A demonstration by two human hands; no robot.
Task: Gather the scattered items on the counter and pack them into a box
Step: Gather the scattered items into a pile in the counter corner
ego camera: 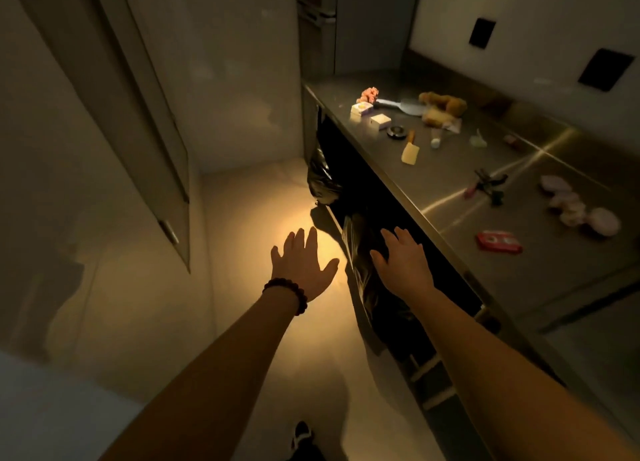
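Observation:
Small items lie scattered on the steel counter [467, 169]: a brown plush toy [441, 108], two small white boxes [372, 115], a red packet [498, 242], a cream tag-shaped piece [410, 152], dark clips [486, 185] and pale round pads [581, 206]. My left hand [303, 264], with a bead bracelet at the wrist, hovers over the floor with fingers spread, holding nothing. My right hand [403, 261] reaches out flat in front of the dark space under the counter, beside a black plastic bag [367, 280]. No box is in view.
A second black bag [322, 176] hangs under the counter further back. A tall cabinet door [138, 121] stands on the left. The narrow floor [263, 197] runs between them, lit by a warm light patch. Two dark wall plates [604, 69] sit above the counter.

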